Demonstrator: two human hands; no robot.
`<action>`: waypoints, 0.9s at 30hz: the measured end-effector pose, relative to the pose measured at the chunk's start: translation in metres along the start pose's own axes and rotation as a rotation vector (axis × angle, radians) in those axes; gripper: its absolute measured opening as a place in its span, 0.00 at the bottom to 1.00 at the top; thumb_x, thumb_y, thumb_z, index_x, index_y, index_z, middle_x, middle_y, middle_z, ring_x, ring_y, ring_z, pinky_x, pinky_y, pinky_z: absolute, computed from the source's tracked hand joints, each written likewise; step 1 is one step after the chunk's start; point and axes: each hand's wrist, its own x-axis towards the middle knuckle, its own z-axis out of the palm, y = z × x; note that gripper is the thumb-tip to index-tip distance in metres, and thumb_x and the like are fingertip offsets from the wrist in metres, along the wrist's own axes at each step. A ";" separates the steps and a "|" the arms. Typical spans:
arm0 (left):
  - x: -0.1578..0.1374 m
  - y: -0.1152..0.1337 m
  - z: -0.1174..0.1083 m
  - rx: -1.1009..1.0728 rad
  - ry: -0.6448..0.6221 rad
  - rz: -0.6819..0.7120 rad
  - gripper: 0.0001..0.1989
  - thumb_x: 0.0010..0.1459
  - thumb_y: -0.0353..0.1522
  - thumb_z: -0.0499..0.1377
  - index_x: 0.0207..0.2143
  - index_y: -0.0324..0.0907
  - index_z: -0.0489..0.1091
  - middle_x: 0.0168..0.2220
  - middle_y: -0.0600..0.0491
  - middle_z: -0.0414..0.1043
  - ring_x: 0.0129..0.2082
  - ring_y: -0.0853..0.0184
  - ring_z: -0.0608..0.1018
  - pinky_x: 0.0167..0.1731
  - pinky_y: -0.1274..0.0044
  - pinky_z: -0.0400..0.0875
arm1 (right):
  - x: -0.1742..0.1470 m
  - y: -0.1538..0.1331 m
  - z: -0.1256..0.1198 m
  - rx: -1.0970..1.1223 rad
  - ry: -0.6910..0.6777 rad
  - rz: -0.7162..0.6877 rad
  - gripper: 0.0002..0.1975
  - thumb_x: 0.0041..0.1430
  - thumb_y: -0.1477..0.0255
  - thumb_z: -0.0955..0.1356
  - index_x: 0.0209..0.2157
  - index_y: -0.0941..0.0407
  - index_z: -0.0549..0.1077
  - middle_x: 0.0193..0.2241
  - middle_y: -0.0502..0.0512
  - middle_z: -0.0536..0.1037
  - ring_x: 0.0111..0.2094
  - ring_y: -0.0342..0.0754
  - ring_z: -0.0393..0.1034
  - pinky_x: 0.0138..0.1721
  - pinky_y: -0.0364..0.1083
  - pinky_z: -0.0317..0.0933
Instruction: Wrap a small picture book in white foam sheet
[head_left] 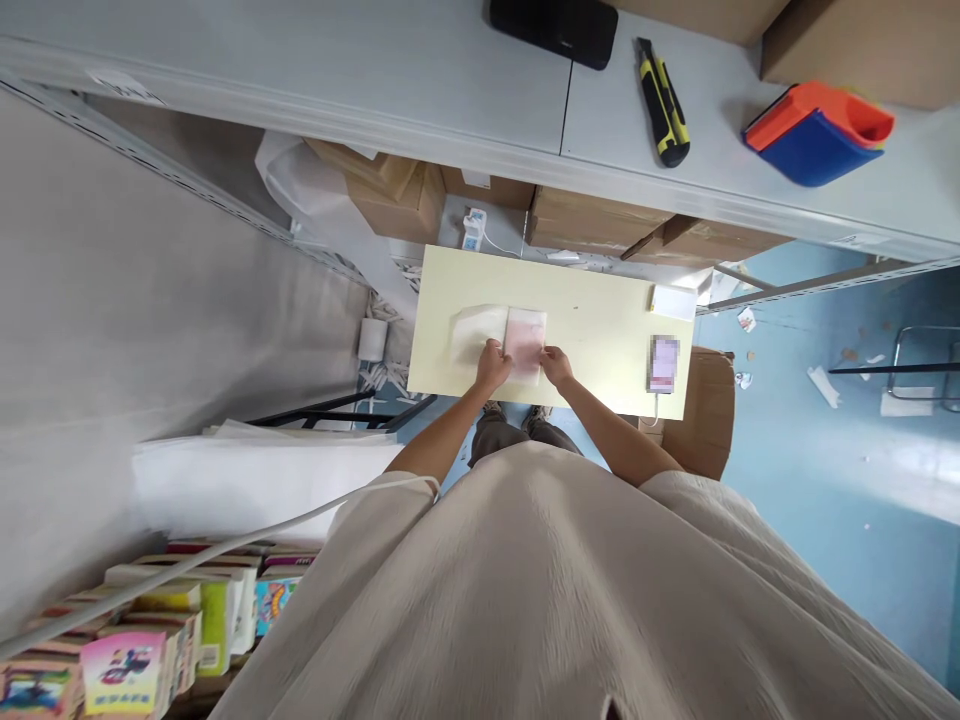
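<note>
From the head camera you are looking steeply down past your pale shirt at a small cream table (600, 330), and both your hands meet near its front edge. Your left hand (493, 365) rests on the seam where a white paper bag (476, 332) meets a pinkish flat packet (525, 342); the fingers are curled down onto the paper, but at this size you cannot tell whether they pinch it or only press on it. Your right hand (556, 365) sits at the packet's lower right corner, fingers bent and touching its edge, and again the view is too small to show whether the grip is closed on it. The packet lies flat on the table, its left side against or just inside the mouth of the white bag, which extends to the left. Well to the right on the same table lies a phone (664, 363) with a cable running off the front edge, and a small white card (673, 302) sits near the far right corner. Above, on the grey shelf (375, 80), you have a yellow-and-black utility knife (663, 102), a black device (555, 28) and an orange-and-blue scoop-like object (819, 132). Cardboard boxes (592, 220) stand under the shelf, and stacked colourful books (150, 640) fill the lower left.
</note>
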 end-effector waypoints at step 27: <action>-0.026 -0.007 -0.047 0.068 0.171 0.149 0.07 0.73 0.34 0.60 0.46 0.44 0.79 0.51 0.42 0.79 0.54 0.55 0.81 0.64 0.65 0.73 | -0.037 -0.072 0.033 0.325 -0.259 0.068 0.24 0.66 0.44 0.70 0.44 0.52 0.81 0.50 0.61 0.86 0.46 0.55 0.81 0.45 0.50 0.72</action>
